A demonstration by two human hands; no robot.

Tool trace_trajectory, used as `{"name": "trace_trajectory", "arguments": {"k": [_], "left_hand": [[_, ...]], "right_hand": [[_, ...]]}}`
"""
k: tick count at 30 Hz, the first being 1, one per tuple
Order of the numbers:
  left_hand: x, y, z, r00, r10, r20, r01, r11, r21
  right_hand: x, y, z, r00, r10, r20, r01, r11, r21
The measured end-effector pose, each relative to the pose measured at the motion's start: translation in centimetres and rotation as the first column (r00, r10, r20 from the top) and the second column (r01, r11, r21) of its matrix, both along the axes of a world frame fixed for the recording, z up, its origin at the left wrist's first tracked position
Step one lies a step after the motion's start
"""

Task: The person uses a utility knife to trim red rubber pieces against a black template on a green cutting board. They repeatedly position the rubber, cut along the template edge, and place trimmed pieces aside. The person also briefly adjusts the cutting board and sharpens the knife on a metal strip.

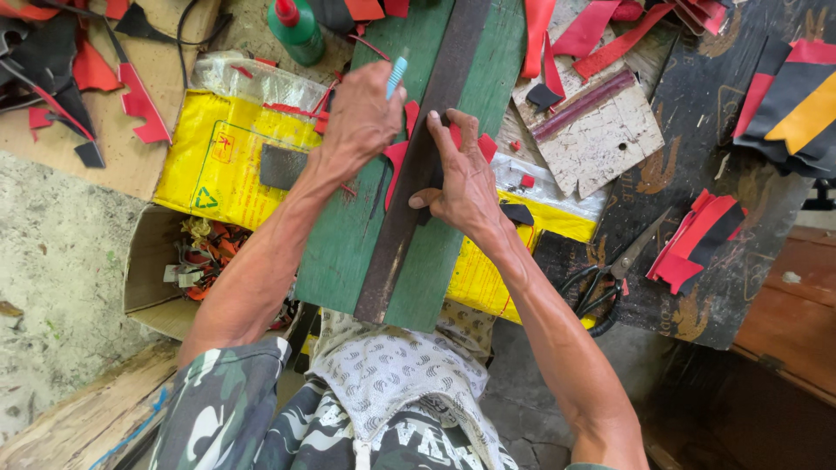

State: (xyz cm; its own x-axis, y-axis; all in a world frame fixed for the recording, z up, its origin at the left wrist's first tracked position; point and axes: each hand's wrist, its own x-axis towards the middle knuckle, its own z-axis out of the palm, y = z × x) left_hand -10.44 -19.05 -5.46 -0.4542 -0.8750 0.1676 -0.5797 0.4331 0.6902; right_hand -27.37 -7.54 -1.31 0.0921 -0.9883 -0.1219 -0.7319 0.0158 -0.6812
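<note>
Pressing flat, the right hand (466,178) pins a red piece (402,157) on the green board (348,244), which runs from six to twelve o'clock. At ten o'clock from it, the left hand (361,117) is closed around a blue-handled tool (396,74), just beside the piece.

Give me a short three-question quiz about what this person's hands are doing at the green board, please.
1. True or false: the left hand grips a light blue handled tool.
2. What does the right hand press onto the green board? A) scissors B) a red piece of material C) a bottle
3. Where do the scissors lie, seen from the person: left or right of the board?

Key:
1. True; the handle sticks up out of the fist.
2. B; the red piece lies flat under the fingers, beside the dark strip that runs down the board.
3. Right, on the dark board.
</note>
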Motion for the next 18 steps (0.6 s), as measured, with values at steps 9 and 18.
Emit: {"name": "trace_trajectory", "arguments": {"k": [9, 18], "left_hand": [[0.8, 5.8, 3.1, 0.983, 0.134, -0.127, -0.094, 0.956, 0.277], [-0.7, 8.7, 3.4, 0.898, 0.306, -0.317, -0.103, 0.845, 0.524]], "right_hand": [[-0.5, 0.6, -0.7, 0.997, 0.072, 0.005, -0.071, 0.993, -0.092], [-0.5, 0.5, -0.8, 0.993, 0.112, -0.039, -0.112, 0.994, -0.01]]}}
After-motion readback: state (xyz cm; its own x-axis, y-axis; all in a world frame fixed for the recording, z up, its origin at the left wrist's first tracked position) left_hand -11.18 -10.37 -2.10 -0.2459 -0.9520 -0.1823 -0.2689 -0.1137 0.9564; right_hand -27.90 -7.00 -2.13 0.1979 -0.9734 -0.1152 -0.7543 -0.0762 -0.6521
